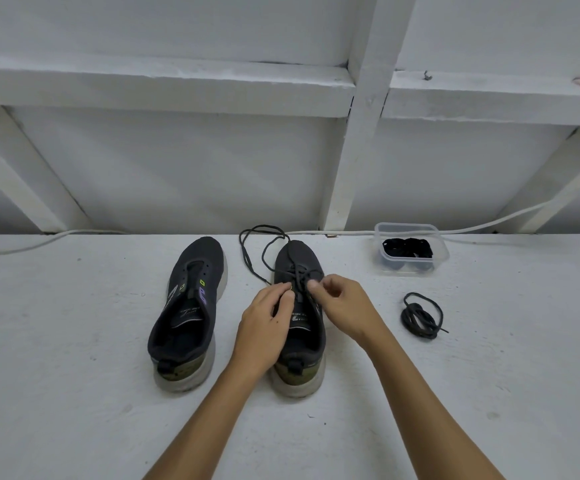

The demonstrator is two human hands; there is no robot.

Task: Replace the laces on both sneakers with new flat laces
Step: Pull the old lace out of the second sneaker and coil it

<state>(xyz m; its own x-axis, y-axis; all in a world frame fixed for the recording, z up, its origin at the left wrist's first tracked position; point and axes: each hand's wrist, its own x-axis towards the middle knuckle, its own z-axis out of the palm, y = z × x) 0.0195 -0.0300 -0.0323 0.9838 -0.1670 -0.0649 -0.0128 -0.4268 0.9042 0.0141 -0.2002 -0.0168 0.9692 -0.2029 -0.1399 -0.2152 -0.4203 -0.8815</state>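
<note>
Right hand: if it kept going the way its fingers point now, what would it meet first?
The right hand points left across the right sneaker, pinching its lace. Going straight on, it would likely meet the left hand's fingertips first, just across the tongue. Depth is unclear.

Left sneaker (191, 306): unlaced, on white worktop (74, 375).
Right sneaker (300, 320): round lace (264, 251) trailing far.
Left hand (269, 323), right hand (342, 303): pinching that lace.
Right: coiled lace (421, 315); far, clear tub (411, 249) holding black laces (408, 247).

Matt knit-cloth sneakers (191, 306) stand on a rough painted surface (74, 393) beside a clear glossy plastic tub (440, 252).
</note>
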